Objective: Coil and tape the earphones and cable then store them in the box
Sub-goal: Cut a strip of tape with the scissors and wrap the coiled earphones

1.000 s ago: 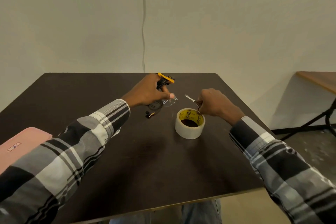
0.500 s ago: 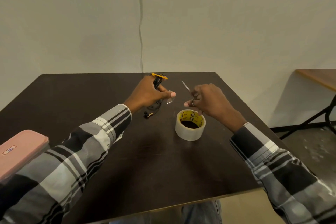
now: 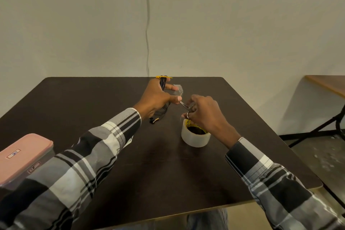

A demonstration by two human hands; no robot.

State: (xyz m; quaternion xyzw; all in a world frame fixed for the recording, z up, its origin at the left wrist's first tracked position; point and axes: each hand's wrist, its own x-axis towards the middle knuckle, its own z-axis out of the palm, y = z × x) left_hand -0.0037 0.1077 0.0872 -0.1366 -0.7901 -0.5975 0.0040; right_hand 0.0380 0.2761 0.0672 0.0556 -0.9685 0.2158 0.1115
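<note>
Left grip (image 3: 155, 99) around black coiled earphones (image 3: 162, 84), right grip (image 3: 203, 112) around scissors (image 3: 184, 106).

Just one camera here, worn on the head, wide-angle, looking forward and down over the dark tabletop (image 3: 168, 164). Both plaid sleeves come in from the bottom corners, close to the lens. The plain wall (image 3: 224, 24) fills the top half, so no second view overlaps.

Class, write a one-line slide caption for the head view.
Left hand holds coiled earphones and tape piece; right hand holds scissors above tape roll.
</note>
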